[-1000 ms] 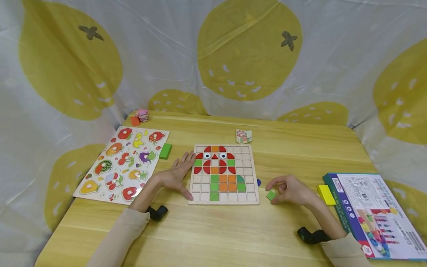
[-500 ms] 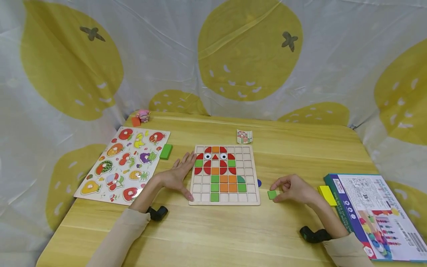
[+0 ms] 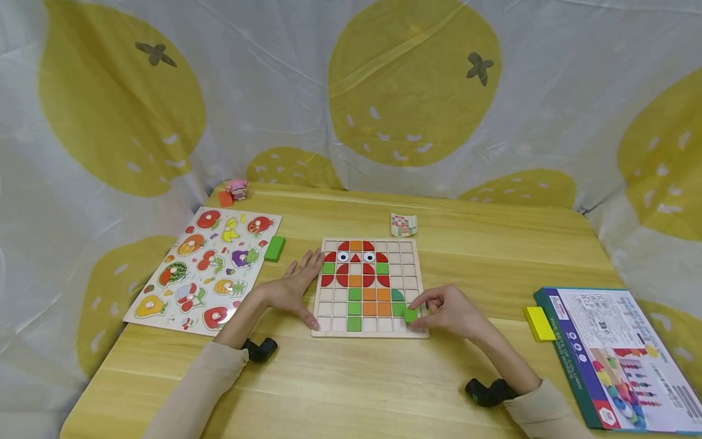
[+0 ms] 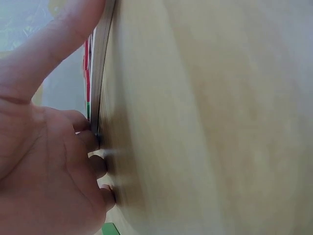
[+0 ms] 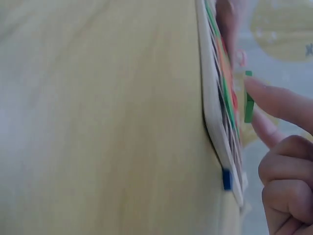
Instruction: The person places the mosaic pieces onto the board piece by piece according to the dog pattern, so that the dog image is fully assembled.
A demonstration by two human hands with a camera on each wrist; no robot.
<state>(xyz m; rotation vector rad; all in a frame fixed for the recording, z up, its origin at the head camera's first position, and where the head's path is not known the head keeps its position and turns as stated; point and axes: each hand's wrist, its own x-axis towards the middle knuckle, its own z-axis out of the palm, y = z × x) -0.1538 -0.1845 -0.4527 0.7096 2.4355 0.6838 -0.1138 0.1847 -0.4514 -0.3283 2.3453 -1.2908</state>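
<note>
A wooden grid board point(image 3: 331, 310) lies mid-table, partly filled with red, orange and green tiles that form a bird-like figure with two eye pieces. My right hand point(image 3: 452, 312) pinches a green square tile point(image 3: 410, 314) between thumb and fingertips above the board's lower right cells. In the right wrist view that tile point(image 5: 249, 100) shows edge-on, raised off the board. My left hand point(image 3: 290, 291) is spread along the board's left edge, thumb at the near corner and fingers at the side. A blue piece point(image 5: 227, 179) sits beside the board's edge in the right wrist view.
A fruit knob puzzle point(image 3: 181, 299) lies at left, with a green block point(image 3: 275, 249) beside it. Behind are an orange block point(image 3: 226, 199) and a pink figurine point(image 3: 238, 189). A small pattern card point(image 3: 404, 225) lies beyond the board. Rightward are a yellow block point(image 3: 540, 324) and a flat box point(image 3: 581, 317).
My right hand has carried the green tile leftward from the table beside the board to over its lower right cells. The left hand has stayed at the board's edge.
</note>
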